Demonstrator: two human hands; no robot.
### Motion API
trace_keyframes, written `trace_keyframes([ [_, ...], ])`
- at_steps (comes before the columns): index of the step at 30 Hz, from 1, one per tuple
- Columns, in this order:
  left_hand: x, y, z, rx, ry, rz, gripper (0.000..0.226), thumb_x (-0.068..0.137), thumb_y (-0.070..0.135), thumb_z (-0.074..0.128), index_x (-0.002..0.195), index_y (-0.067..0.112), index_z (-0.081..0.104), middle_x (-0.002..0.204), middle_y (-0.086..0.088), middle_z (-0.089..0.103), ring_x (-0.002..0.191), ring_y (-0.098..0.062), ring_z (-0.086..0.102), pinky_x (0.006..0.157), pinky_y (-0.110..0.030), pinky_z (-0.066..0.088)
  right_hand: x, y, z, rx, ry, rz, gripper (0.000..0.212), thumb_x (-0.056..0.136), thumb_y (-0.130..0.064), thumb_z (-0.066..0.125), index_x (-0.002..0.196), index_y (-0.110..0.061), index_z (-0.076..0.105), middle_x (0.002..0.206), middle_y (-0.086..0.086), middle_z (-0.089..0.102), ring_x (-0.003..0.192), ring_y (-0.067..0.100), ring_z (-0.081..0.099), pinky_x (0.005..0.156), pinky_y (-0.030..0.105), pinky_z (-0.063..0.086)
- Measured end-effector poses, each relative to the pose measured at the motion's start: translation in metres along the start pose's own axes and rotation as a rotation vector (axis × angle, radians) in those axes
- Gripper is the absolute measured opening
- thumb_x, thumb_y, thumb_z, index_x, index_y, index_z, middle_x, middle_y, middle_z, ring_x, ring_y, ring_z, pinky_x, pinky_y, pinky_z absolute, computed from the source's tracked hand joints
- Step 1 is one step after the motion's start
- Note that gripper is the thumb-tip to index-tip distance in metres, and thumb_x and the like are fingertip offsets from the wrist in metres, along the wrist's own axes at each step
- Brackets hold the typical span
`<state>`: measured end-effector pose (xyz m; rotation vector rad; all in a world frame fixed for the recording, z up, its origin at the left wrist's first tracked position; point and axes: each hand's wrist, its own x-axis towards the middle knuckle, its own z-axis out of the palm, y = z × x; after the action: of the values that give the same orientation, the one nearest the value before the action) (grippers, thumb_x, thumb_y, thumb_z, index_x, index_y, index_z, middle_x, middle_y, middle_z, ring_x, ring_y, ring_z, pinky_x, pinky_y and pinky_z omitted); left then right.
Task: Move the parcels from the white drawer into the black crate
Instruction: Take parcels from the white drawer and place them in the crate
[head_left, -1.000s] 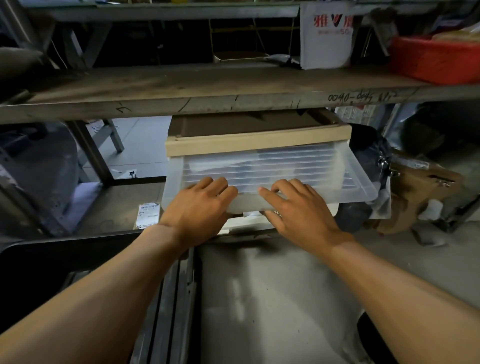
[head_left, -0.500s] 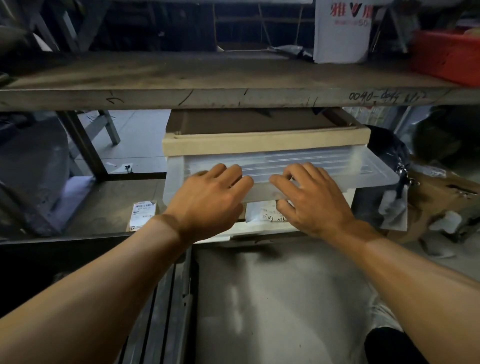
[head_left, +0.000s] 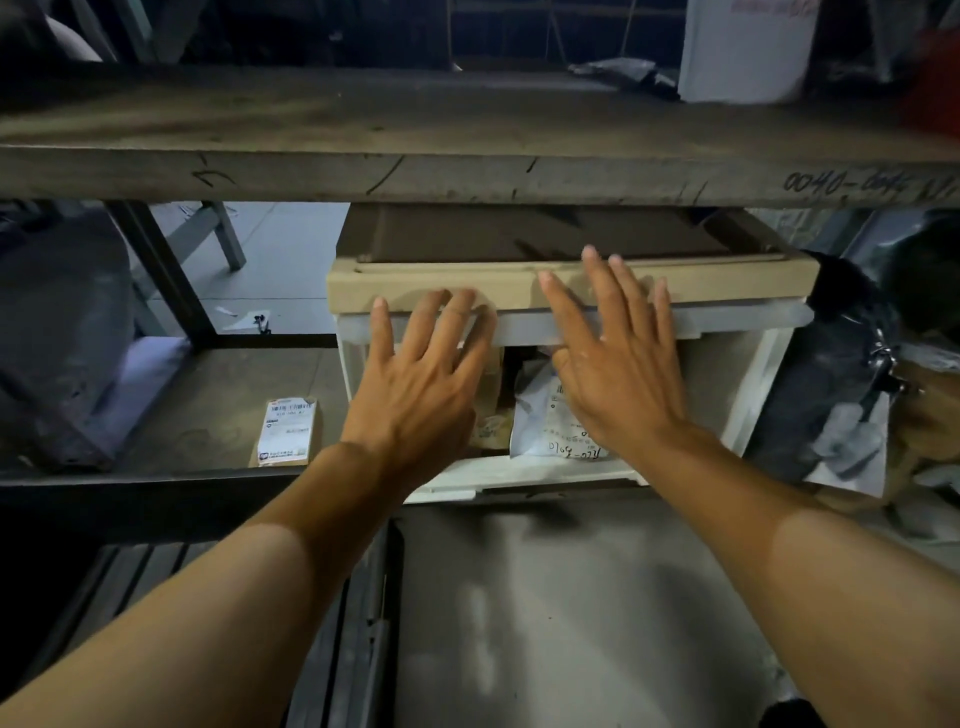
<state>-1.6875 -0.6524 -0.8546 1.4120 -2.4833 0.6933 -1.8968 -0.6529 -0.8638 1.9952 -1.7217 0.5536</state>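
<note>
Labelled small box (head_left: 287, 432) on shelf (head_left: 218, 415); black bag (head_left: 831, 395), perhaps.

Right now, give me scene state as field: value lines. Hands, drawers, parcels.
left hand: open, fingers spread on the upper drawer front
right hand: open, fingers spread on the same front
upper drawer: pushed nearly flush under the tan top
lower drawer: pulled out, holds a white parcel
loose parcel: on shelf, left of the unit
black crate: cannot tell

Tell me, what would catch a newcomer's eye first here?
Two bare hands, the left hand and right hand, spread flat against the front of a white drawer unit with a tan top under a wooden shelf. Between them a white labelled parcel shows inside the unit. A small labelled box lies to its left.
</note>
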Motion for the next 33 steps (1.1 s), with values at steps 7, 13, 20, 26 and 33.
trace_keyframes([
  [7,0.005,0.003,0.012,0.011,0.040,-0.041,0.093,0.080,0.026,0.064,0.157,0.014,0.014,0.163,-0.016,0.006,0.148,-0.039,0.015,0.113,-0.070,0.014,0.011,-0.001,0.011,-0.051,-0.006,0.036,0.089,0.091,-0.030,0.063,0.160,-0.030,0.007,0.166,0.019,0.014,0.153,0.040,0.009,0.121,0.063,0.006],
  [13,-0.009,-0.003,-0.003,-0.030,0.003,-0.018,0.093,0.079,0.027,0.070,0.157,0.015,0.020,0.164,-0.019,0.015,0.151,-0.039,0.017,0.114,-0.069,0.013,0.006,-0.006,-0.004,-0.056,-0.121,0.057,0.103,0.086,-0.024,0.062,0.160,-0.029,-0.009,0.168,0.016,-0.009,0.154,0.035,-0.010,0.119,0.060,-0.008],
  [20,-0.046,-0.016,-0.026,-0.146,-0.068,0.109,0.070,0.091,0.025,0.062,0.154,0.016,0.034,0.164,-0.018,0.022,0.153,-0.039,0.009,0.117,-0.054,0.005,-0.024,-0.034,-0.037,0.126,0.147,-0.069,0.050,0.078,-0.010,0.057,0.129,-0.009,0.060,0.127,0.016,0.056,0.112,0.034,0.050,0.089,0.044,0.051],
  [26,-0.064,-0.019,-0.036,-0.263,-0.218,0.053,0.066,0.097,0.031,0.052,0.157,0.017,0.027,0.165,-0.011,0.020,0.154,-0.032,0.010,0.123,-0.052,0.018,-0.038,-0.049,-0.036,0.130,-0.170,-0.176,0.047,0.084,-0.010,0.062,0.130,-0.007,0.063,0.129,0.013,0.062,0.121,0.037,0.055,0.097,0.048,0.050],
  [33,-0.046,-0.007,-0.029,-0.410,-0.279,-0.097,0.050,0.095,0.026,0.053,0.143,0.016,0.040,0.149,-0.006,0.038,0.135,-0.027,0.039,0.104,-0.045,0.048,-0.016,-0.052,-0.023,0.043,-0.272,-0.191,0.074,0.094,-0.013,0.056,0.159,-0.013,0.021,0.159,0.010,0.032,0.147,0.029,0.029,0.122,0.045,0.022],
])
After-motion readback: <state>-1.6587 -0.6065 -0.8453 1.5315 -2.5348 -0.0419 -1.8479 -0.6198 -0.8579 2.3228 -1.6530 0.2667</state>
